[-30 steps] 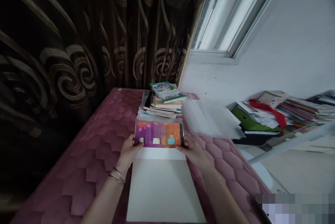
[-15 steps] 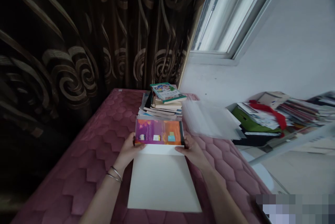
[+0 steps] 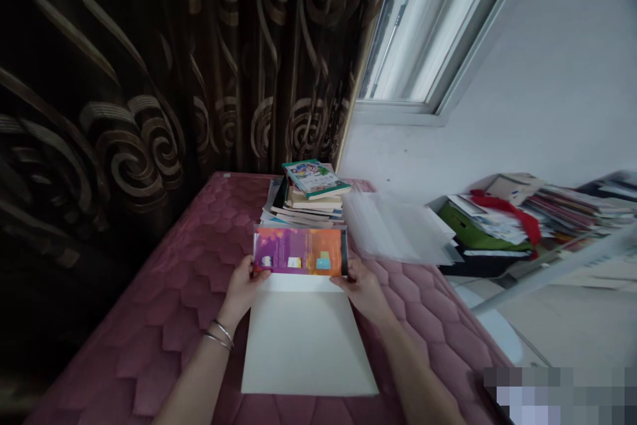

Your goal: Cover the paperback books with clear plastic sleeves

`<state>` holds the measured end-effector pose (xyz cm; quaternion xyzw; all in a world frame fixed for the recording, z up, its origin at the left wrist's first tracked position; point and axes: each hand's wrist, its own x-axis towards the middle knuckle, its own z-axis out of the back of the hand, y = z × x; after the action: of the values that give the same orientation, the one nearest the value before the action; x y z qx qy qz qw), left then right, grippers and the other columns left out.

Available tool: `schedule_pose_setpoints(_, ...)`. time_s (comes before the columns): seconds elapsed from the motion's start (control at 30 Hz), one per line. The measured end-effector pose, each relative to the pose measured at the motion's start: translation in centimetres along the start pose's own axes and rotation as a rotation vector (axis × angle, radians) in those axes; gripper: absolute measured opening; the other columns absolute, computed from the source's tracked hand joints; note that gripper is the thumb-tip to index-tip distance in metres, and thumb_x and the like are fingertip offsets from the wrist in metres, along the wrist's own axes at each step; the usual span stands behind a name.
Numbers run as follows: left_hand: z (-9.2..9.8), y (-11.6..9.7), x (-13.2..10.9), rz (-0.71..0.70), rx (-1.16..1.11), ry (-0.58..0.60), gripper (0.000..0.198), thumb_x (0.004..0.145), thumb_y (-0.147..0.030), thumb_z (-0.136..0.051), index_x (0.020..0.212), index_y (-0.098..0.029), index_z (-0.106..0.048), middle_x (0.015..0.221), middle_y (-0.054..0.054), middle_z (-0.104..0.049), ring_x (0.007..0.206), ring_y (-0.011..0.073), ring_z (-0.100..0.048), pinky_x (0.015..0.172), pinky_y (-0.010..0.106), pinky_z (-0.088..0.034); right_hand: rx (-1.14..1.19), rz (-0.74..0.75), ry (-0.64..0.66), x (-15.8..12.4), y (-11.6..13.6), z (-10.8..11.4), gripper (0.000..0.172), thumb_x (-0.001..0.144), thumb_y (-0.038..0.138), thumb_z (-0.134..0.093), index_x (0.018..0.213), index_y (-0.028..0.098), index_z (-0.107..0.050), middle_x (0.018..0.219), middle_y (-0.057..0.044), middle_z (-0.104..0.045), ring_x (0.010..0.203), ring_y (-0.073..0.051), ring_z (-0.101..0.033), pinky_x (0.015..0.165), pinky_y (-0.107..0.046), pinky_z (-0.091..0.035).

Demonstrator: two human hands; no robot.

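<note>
Pink quilted mattress (image 3: 189,319) carried an uneven paper-book stack (image 3: 311,196); nearer, my left fingers (image 3: 261,276) and right fingers (image 3: 341,282) pinched a purple-and-orange rectangular cover (image 3: 300,250) facing me, long axis crosswise.

Glossy printed cover (image 3: 299,250), smooth matt pale panel (image 3: 306,345), quilted cloth mattress (image 3: 172,309), shiny metal bangles (image 3: 219,341)

Your left hand (image 3: 245,287) is on the booklet's (image 3: 300,250) left edge, your right hand (image 3: 367,287) on its right. Panel (image 3: 308,344) sits nearer you, between your forearms, over the mattress (image 3: 169,319). Book stack (image 3: 313,203) is on the mattress just behind the booklet; plastic sheets (image 3: 398,229) right of the stack. Curtain (image 3: 223,67) behind and left, window (image 3: 423,27) behind right, paper pile (image 3: 490,223) far right, off the mattress.
</note>
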<state>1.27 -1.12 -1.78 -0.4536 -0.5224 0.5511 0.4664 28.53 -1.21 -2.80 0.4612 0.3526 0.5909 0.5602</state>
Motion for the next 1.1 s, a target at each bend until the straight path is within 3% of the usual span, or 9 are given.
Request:
schedule_pose_setpoints(0.17, 0.2, -0.2, -0.1, 0.002, -0.140, 0.144, 0.050, 0.051, -0.034, -0.081, 0.091, -0.018, -0.057, 0.084, 0.001, -0.069, 0.076, 0.0175, -0.064, 0.070, 0.025, -0.048, 0.227, 0.031, 0.178, 0.0, -0.4, 0.3, 0.039, 0.067, 0.041, -0.073, 0.098, 0.023, -0.057, 0.094, -0.003, -0.069, 0.089, -0.023, -0.064, 0.077, -0.035, -0.050)
schedule_pose_setpoints(0.4, 0.5, 1.0, 0.4, -0.047, -0.038, 0.108, 0.039, 0.058, -0.026, -0.077, 0.092, -0.017, -0.060, 0.087, 0.003, -0.071, 0.081, 0.0191, -0.065, 0.075, 0.028, -0.049, -0.045, 0.041, 0.087, 0.2, -1.3, 0.6, 0.019, 0.071, 0.036, -0.066, 0.080, 0.023, -0.056, 0.073, 0.001, -0.062, 0.068, -0.020, -0.058, 0.061, -0.031, -0.044)
schedule_pose_setpoints(0.53, 0.5, 1.4, 0.5, -0.041, -0.033, 0.115, 0.039, 0.058, -0.028, -0.077, 0.093, -0.018, -0.062, 0.087, 0.003, -0.072, 0.081, 0.0190, -0.065, 0.074, 0.027, -0.049, -0.112, 0.049, 0.058, 0.1, -0.9, 0.7, 0.021, 0.072, 0.036, -0.065, 0.068, 0.024, -0.048, 0.060, 0.004, -0.051, 0.058, -0.017, -0.050, 0.054, -0.028, -0.038)
schedule_pose_setpoints(0.73, 0.6, 1.2, 0.4, -0.044, -0.003, 0.129, 0.039, 0.060, -0.033, -0.076, 0.092, -0.017, -0.061, 0.084, 0.003, -0.072, 0.077, 0.0180, -0.065, 0.071, 0.026, -0.048, 0.014, 0.101, 0.117, 0.1, -1.2, 0.5, 0.023, 0.076, 0.039, -0.064, 0.085, 0.021, -0.055, 0.079, 0.000, -0.061, 0.072, -0.018, -0.056, 0.064, -0.028, -0.043)
schedule_pose_setpoints(0.9, 0.8, 2.1, 0.9, -0.062, 0.033, 0.158, 0.037, 0.064, -0.034, -0.072, 0.093, -0.017, -0.057, 0.084, 0.002, -0.071, 0.075, 0.0172, -0.065, 0.068, 0.025, -0.047, -0.097, 0.087, 0.046, 0.3, -1.9, 0.5, 0.024, 0.072, 0.037, -0.066, 0.073, 0.022, -0.048, 0.061, 0.006, -0.047, 0.058, -0.014, -0.047, 0.054, -0.026, -0.037)
schedule_pose_setpoints(1.1, 0.8, 2.5, 1.2, -0.128, 0.128, 0.149, 0.036, 0.069, -0.033, -0.066, 0.100, -0.017, -0.057, 0.091, 0.002, -0.071, 0.083, 0.0186, -0.065, 0.075, 0.027, -0.048, -0.071, 0.085, 0.115, 0.1, -1.3, 0.6, 0.022, 0.076, 0.038, -0.060, 0.086, 0.022, -0.048, 0.069, 0.003, -0.055, 0.065, -0.017, -0.054, 0.058, -0.028, -0.042)
